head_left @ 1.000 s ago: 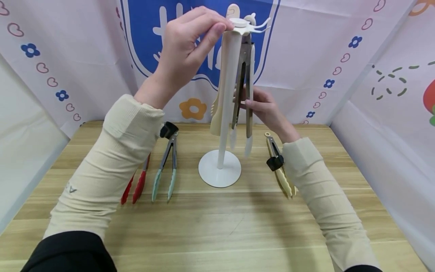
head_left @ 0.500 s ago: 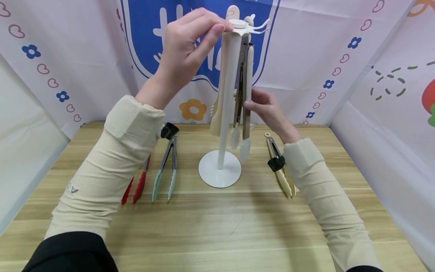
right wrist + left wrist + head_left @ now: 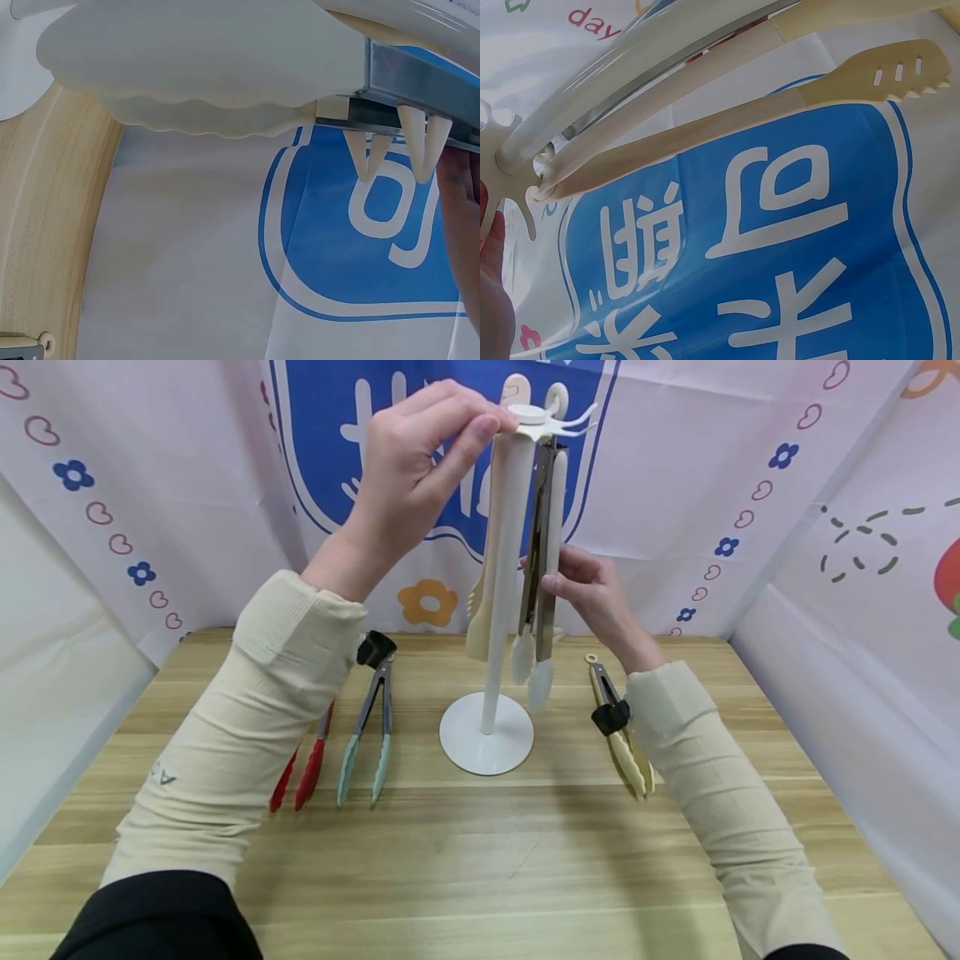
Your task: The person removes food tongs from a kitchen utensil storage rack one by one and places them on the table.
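A white utensil stand (image 3: pixel 506 552) stands upright on its round base. My left hand (image 3: pixel 412 468) pinches the edge of its hooked top plate between thumb and fingers. At the stand's right side, my right hand (image 3: pixel 596 589) grips metal tongs (image 3: pixel 557 502) with white handle strips and white scalloped tips. They hang tips down, arms close together, their white ring top (image 3: pixel 557 397) showing just behind the hooks. In the right wrist view the tips (image 3: pixel 202 60) loom large. Behind the pole hang beige utensils, including a slotted turner (image 3: pixel 900 67) in the left wrist view.
On the wooden table (image 3: pixel 480 860) lie red-tipped tongs (image 3: pixel 311 772) and teal-tipped tongs (image 3: pixel 384 710) left of the stand. Yellow-tipped tongs (image 3: pixel 624 756) lie to the right, partly under the right sleeve. A printed cloth (image 3: pixel 660 485) backs the table.
The arms of the white tongs have come together in my right hand. The tongs have risen slightly, with more of their ring top showing. My left hand stays on the stand.
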{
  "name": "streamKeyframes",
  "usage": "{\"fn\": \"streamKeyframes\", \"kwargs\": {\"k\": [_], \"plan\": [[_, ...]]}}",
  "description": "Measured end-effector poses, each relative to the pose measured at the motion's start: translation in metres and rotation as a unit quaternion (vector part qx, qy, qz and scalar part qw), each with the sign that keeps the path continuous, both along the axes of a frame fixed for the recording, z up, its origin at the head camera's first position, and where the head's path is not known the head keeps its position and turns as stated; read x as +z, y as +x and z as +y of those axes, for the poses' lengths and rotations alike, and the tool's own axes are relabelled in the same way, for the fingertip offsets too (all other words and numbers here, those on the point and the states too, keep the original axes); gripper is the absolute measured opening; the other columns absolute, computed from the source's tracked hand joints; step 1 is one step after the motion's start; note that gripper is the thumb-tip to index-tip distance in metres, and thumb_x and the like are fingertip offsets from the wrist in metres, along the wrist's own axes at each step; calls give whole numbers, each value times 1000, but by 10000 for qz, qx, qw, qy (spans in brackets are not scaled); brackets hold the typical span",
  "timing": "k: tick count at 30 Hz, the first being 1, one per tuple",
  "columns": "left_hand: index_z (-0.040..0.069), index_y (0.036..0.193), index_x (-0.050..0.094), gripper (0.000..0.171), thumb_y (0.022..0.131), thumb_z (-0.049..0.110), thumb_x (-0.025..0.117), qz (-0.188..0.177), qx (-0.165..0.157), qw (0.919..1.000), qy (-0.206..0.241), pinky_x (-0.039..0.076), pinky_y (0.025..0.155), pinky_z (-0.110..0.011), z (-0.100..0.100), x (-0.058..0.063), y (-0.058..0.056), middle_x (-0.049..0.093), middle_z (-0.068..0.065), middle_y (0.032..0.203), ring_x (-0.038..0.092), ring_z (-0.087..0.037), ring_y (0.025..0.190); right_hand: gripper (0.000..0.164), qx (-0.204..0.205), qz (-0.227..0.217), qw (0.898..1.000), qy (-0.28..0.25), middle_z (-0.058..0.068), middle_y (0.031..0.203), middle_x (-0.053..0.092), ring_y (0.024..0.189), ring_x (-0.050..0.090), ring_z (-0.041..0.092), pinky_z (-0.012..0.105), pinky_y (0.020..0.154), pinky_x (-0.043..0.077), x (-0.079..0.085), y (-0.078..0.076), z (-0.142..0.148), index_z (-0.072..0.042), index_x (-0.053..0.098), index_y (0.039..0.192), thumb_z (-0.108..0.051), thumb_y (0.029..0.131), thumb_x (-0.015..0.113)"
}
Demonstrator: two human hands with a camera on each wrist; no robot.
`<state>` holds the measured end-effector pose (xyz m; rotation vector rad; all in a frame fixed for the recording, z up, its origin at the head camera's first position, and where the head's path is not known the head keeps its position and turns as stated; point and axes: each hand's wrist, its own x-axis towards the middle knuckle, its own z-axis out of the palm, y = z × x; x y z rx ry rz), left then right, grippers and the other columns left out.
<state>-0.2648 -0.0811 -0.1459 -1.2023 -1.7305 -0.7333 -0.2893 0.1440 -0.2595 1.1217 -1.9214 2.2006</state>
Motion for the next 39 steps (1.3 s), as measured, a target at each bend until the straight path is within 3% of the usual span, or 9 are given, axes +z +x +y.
{"fn": "streamKeyframes", "kwargs": {"k": [10, 27, 39], "plan": [[-3, 102, 64, 18, 91, 6, 53, -31, -21, 10000, -29, 41, 89, -20, -2, 0, -1, 64, -15, 100, 57, -16, 97, 34, -163, 90, 9998, 21, 6, 100, 65, 82, 56, 19, 26, 72, 46, 2, 0, 3, -6, 63, 107, 9, 81, 48], [-2, 102, 65, 20, 92, 9, 53, -44, -42, 10000, -22, 42, 87, -19, -2, -1, -1, 64, -14, 100, 56, -15, 96, 32, -302, -64, 9994, 173, 14, 106, 61, 90, 53, 20, 29, 77, 44, 5, -1, 7, -2, 62, 111, 7, 83, 49], [-2, 102, 65, 19, 91, 8, 53, -25, -16, 10000, -20, 42, 86, -19, -2, -1, -1, 65, -14, 100, 57, -15, 96, 37, -338, -65, 9994, 7, 7, 104, 64, 93, 56, 19, 28, 82, 44, 6, -2, 11, -1, 59, 115, 9, 82, 47]]}}
